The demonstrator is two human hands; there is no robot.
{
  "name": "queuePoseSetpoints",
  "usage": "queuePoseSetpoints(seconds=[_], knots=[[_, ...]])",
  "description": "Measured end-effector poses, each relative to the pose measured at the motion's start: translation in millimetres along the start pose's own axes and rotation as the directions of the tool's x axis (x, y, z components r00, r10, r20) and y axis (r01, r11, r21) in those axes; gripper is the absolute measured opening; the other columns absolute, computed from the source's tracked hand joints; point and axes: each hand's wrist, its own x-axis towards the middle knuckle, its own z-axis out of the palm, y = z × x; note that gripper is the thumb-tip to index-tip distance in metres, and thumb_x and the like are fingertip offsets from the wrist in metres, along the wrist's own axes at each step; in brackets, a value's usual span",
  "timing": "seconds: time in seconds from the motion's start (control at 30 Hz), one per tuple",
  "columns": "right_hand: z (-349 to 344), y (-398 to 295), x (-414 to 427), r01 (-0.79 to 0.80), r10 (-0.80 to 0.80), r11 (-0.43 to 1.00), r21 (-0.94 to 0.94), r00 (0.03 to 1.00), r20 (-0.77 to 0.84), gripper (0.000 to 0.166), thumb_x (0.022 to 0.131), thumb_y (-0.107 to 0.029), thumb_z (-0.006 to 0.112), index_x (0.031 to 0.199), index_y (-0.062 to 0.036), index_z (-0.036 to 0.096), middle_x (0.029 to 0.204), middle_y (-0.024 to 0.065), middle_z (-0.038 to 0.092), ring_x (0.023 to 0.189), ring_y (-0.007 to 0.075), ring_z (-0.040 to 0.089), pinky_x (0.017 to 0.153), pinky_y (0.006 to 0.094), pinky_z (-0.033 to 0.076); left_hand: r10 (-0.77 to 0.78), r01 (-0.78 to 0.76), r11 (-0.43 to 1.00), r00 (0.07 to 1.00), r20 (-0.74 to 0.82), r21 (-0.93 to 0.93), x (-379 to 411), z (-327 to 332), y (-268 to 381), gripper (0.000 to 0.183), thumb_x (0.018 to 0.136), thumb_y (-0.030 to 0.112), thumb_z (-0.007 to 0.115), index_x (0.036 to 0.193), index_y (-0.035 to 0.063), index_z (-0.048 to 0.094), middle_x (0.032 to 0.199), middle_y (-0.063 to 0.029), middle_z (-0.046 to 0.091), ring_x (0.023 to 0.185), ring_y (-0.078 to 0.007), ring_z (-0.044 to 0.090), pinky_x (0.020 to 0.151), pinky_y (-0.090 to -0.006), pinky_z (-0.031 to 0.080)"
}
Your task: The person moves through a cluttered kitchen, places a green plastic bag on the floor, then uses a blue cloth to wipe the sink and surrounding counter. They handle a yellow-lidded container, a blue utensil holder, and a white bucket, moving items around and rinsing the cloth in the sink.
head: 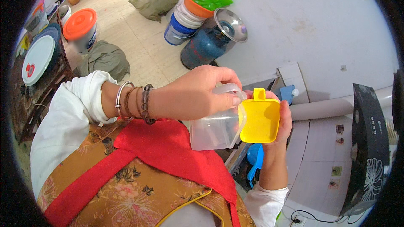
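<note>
My left hand (202, 93), with bracelets on its wrist, pinches the looped handle (229, 89) of a clear plastic container (211, 134). The container is tilted on its side, its rim facing right, and I see no contents through its cloudy wall. A yellow plastic lid (260, 121) with a small tab stands at the rim, its shallow inner side towards me. My right hand (284, 124) grips this lid from behind and along its right edge. Whether lid and container are joined cannot be made out. Most of the right fingers are hidden behind the lid.
A blue gas cylinder (202, 45) and stacked buckets (180, 26) stand by the wall. An orange-lidded bucket (80, 25) is at the left. A black range hood (366, 151) juts out at the right. Blue plastic ware (255, 160) lies below my right wrist.
</note>
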Motion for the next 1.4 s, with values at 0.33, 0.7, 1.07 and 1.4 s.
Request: queuePoseSetpoints(seconds=[0.33,0.7,1.07,1.4], knots=[[10,1,2,0.080,-0.090,0.968,-0.236,0.995,-0.033,0.054,0.077,-0.037,0.059,0.114,0.0002,0.047,0.119,0.0182,0.048,0.107,0.0263,0.050,0.086,0.0372,0.043,-0.099,0.119,0.975,0.989,0.114,-0.188,8,-7,-7,0.017,0.087,0.017,0.052,0.095,0.0025,0.054,0.083,0.0029,0.054,0.078,-0.0040,0.049,0.067,-0.0209,0.043],[13,-12,1,0.465,-0.337,0.233,-0.854,0.862,0.378,0.051,0.064,-0.019,0.062,0.110,-0.0002,0.052,0.117,0.0205,0.048,0.104,0.0321,0.049,0.088,0.0384,0.038,-0.122,0.149,0.974,0.980,0.157,-0.173,7,-2,-3,0.019,0.086,0.015,0.052,0.099,0.0024,0.054,0.088,0.0017,0.055,0.082,-0.0042,0.050,0.069,-0.0210,0.044],[12,-12,-1,0.519,-0.391,0.015,-0.854,0.789,0.473,0.053,0.059,-0.017,0.064,0.109,-0.0018,0.052,0.114,0.0204,0.050,0.100,0.0370,0.049,0.086,0.0440,0.040,0.006,0.003,0.996,0.995,0.100,-0.087,8,2,-7,0.022,0.082,0.012,0.059,0.100,0.0009,0.055,0.095,-0.0025,0.058,0.089,-0.0081,0.052,0.080,-0.0242,0.044],[19,-7,-18,0.542,-0.473,0.074,-0.837,0.758,0.449,0.056,0.061,-0.018,0.068,0.112,-0.0023,0.052,0.114,0.0209,0.049,0.100,0.0373,0.050,0.085,0.0449,0.040,0.570,-0.571,0.788,0.818,0.077,0.230,14,6,-7,0.024,0.072,0.009,0.067,0.093,0.0038,0.059,0.098,-0.0116,0.060,0.091,-0.0236,0.059,0.080,-0.0316,0.046]])
